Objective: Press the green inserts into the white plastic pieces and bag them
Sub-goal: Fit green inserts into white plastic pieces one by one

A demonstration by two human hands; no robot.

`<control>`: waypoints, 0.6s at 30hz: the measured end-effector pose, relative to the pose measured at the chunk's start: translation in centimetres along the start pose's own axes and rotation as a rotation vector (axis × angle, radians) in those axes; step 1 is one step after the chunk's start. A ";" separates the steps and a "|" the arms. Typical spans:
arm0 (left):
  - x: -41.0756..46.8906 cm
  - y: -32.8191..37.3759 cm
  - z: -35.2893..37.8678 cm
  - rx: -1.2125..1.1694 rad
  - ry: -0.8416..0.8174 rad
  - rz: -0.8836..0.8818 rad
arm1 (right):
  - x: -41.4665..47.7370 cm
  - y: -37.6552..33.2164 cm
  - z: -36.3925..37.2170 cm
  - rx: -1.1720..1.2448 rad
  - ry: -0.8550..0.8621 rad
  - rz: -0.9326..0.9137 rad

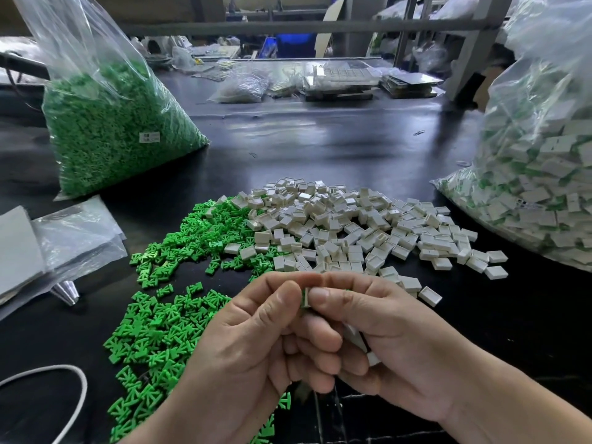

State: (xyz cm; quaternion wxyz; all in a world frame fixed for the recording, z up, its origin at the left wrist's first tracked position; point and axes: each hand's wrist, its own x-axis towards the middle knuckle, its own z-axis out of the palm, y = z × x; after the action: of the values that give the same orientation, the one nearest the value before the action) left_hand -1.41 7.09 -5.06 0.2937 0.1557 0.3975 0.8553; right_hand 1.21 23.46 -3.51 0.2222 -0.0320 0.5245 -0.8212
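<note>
My left hand (253, 341) and my right hand (384, 341) meet low in the middle of the view, pinching one white plastic piece (306, 298) with a green insert showing at its edge. More white pieces (355, 339) sit tucked in my right palm. A loose heap of green inserts (166, 315) spreads over the dark table to the left. Beyond my hands lies a heap of white plastic pieces (352, 229). At the right stands a clear bag of assembled white-and-green pieces (544, 174).
A big clear bag of green inserts (109, 123) stands at the back left. Flat empty plastic bags (64, 241) lie at the left edge, with a white cable (77, 389) near the front. Trays and bags clutter the far side of the black table (320, 139).
</note>
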 end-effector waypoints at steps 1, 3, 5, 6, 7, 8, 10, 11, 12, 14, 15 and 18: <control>0.0 0.0 -0.1 -0.019 -0.035 -0.009 | 0.0 0.0 0.0 0.005 -0.004 -0.004; -0.1 0.2 -0.4 -0.046 -0.082 -0.038 | 0.0 0.2 -0.2 -0.011 -0.014 -0.010; -0.2 0.2 -0.6 -0.047 -0.088 -0.047 | 0.0 0.3 -0.3 -0.035 -0.017 -0.010; -0.2 0.2 -0.7 -0.038 -0.079 -0.041 | 0.0 0.4 -0.3 -0.038 -0.016 -0.011; -0.2 0.2 -0.7 -0.025 -0.065 -0.032 | 0.0 0.5 -0.4 -0.032 -0.013 -0.012; -0.1 0.1 -0.7 -0.014 -0.053 -0.023 | -0.1 0.5 -0.4 -0.020 -0.008 -0.013; -0.1 0.1 -0.6 -0.006 -0.053 -0.010 | -0.2 0.6 -0.4 0.008 -0.015 -0.014; -0.2 0.1 -0.6 -0.010 -0.064 -0.008 | -0.2 0.6 -0.3 0.020 -0.028 -0.014; -0.2 0.2 -0.6 -0.015 -0.075 -0.009 | -0.2 0.6 -0.3 0.027 -0.041 -0.015; -0.3 0.3 -0.5 -0.020 -0.083 -0.013 | -0.2 0.6 -0.1 0.031 -0.056 -0.011; -0.3 0.3 -0.4 -0.017 -0.076 -0.007 | -0.1 0.6 -0.1 0.034 -0.055 -0.008; -0.2 0.3 0.2 0.038 -0.005 0.039 | 0.2 0.6 0.2 0.065 -0.033 -0.022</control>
State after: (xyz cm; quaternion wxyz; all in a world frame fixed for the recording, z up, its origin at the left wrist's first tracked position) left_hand -1.25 6.91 -4.70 0.2748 0.1713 0.4098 0.8527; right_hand 1.33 23.03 -3.99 0.2229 -0.0440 0.4936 -0.8395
